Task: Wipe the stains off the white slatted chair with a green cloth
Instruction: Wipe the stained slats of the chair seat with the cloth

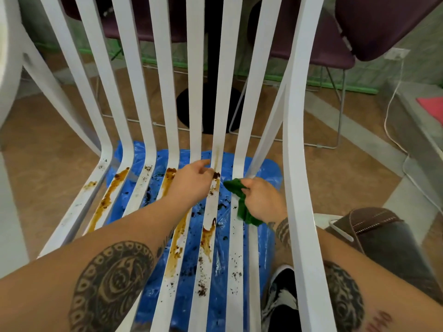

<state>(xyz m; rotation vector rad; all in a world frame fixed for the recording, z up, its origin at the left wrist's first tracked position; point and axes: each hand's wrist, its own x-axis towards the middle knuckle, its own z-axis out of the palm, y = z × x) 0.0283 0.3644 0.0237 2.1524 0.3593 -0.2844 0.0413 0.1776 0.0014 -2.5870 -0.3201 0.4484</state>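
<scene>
Right hand (265, 202): clenching a bunched green cloth (242, 204), pressing it on a slat near the seat's right side, just beside the dark blob (216, 175).
Left hand (191, 182): empty, fingers loosely spread, resting across the middle slats at the seat bend, bracing the white slatted chair (297, 144).
Stains: brown streaks (105, 202) running down the left slats, more smears (208, 236) on the middle ones, dark crumbs (202, 289) toward the front edge.
Under the seat: blue plastic sheet (220, 259) catching fallen bits.
Progress: judging early stage; only the rightmost slats are looking mostly clean, nearly all streaks are still waiting.
Left to do: wiping the middle and left slats, then the front crumbs.
</scene>
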